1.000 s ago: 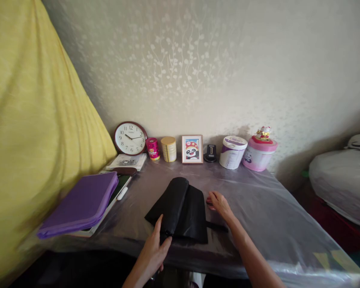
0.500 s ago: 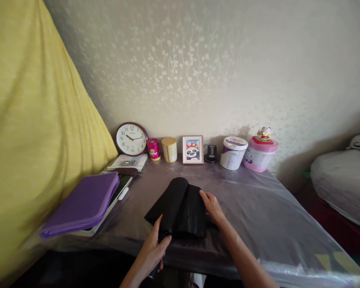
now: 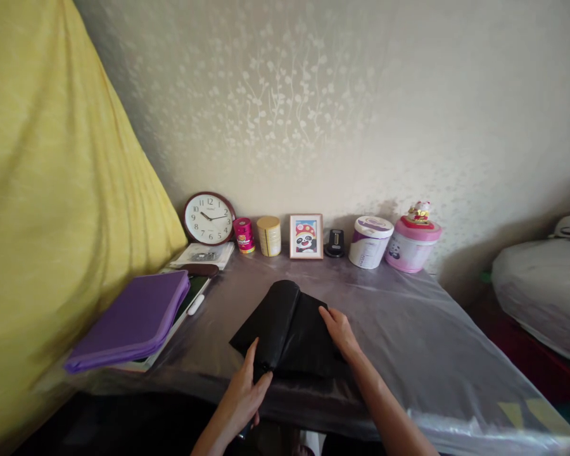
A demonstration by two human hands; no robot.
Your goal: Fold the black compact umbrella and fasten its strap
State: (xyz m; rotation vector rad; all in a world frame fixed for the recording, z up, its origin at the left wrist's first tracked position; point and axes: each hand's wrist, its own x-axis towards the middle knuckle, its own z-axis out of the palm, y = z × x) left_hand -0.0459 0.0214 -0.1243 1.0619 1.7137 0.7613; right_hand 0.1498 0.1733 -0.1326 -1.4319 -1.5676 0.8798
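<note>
A folded black cloth bundle, partly rolled, lies in the middle of a table covered with clear plastic sheet. My left hand grips its near left corner, thumb up along the fabric and fingers curled under the edge. My right hand lies flat on the bundle's right side, fingers together and pressing the black fabric down.
Along the wall stand a round clock, a red tin, a yellow tin, a framed panda picture, a white tub and a pink tub. A purple case lies left, yellow curtain beyond, bedding right.
My right hand has moved left from the bare table onto the bundle's right flap and pressed it flat. My left hand has stayed on the near corner.
</note>
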